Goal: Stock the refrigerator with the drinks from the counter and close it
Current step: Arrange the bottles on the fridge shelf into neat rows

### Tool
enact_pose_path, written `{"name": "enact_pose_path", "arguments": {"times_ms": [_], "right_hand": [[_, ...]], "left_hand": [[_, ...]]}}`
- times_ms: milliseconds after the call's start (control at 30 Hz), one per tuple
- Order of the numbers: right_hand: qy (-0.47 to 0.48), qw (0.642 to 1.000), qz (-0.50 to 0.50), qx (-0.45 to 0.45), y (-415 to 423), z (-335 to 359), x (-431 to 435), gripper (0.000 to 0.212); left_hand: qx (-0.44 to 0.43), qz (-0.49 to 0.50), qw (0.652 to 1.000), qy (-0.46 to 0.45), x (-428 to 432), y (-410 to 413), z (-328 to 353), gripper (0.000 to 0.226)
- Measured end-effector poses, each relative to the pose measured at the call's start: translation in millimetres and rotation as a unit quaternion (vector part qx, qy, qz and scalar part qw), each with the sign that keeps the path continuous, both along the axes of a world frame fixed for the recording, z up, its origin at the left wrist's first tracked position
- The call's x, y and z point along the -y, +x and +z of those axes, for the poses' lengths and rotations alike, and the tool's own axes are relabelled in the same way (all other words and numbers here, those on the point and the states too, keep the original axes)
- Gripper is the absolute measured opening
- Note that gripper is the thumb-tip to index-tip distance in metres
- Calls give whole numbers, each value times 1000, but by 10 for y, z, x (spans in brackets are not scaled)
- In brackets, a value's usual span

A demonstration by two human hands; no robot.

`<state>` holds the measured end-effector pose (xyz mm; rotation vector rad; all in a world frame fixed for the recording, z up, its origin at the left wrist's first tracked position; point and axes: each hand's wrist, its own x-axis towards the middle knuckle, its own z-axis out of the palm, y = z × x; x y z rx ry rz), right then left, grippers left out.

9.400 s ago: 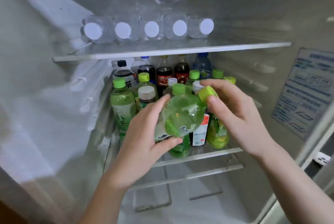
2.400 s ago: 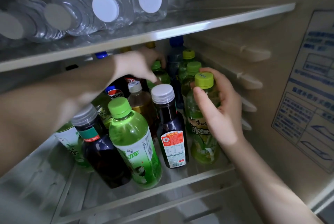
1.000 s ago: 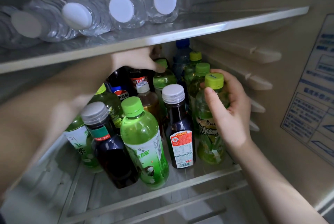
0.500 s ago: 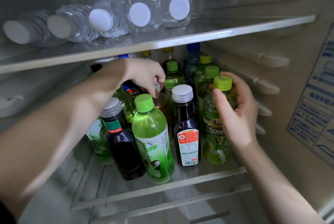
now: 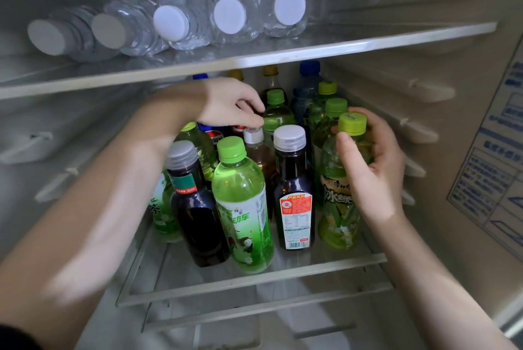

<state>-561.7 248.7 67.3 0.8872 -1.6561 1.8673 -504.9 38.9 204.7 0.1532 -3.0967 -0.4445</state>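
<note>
Inside the open refrigerator, the middle shelf carries several upright drink bottles. My right hand grips the neck of a green tea bottle with a yellow-green cap, standing at the shelf's front right. My left hand reaches in under the upper shelf, its fingers curled down over the bottle tops in the middle. Its fingertips sit just above a white-capped amber bottle and beside a green bottle. What the fingers hold is hidden. At the front stand a green tea bottle and two dark bottles.
Several clear water bottles lie on their sides on the upper glass shelf. Cola and blue-capped bottles stand at the back. A printed label is on the right wall. Shelf rails line both side walls.
My left hand has drawn back from the rear bottles toward the middle. My right hand keeps hold of the same bottle. The view has shifted down and slightly back.
</note>
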Motion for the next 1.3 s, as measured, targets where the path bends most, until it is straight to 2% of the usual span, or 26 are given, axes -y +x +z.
{"name": "enact_pose_path", "arguments": {"times_ms": [100,200,267,367,433,567,767,867,967,1133,1300], "right_hand": [[3,1000,4,1,4,-1,-19,37],[-1,1000,9,5,9,-5,-27,36],[0,1000,13,7,17,-2,-30,37],[4,1000,9,5,22,1,-28,34],[3,1000,7,5,21,3,-23,33],[2,1000,4,4,4,-4,-18,34],[0,1000,4,2,11,6,-11,31],[-4,1000,4,6,9,1,-15,32],[-3,1000,0,6,7,-2,-19,30],[-3,1000,-11,2,-2,-5,-5,34],[-2,1000,-29,-2,6,-9,22,33]], "left_hand": [[-106,34,993,33,128,292,-43,21],[-163,84,982,48,347,496,-93,14],[-151,129,980,31,495,549,-97,19],[-63,144,987,-19,610,548,-126,41],[-38,133,989,-48,635,530,-145,39],[-55,125,989,-53,665,506,-114,29],[-89,135,986,-36,703,528,-203,35],[-149,158,975,43,706,612,-277,31],[-214,196,948,131,815,825,-407,29],[-224,222,932,177,949,1044,-737,71],[-268,210,916,212,1026,964,-795,72]]}}
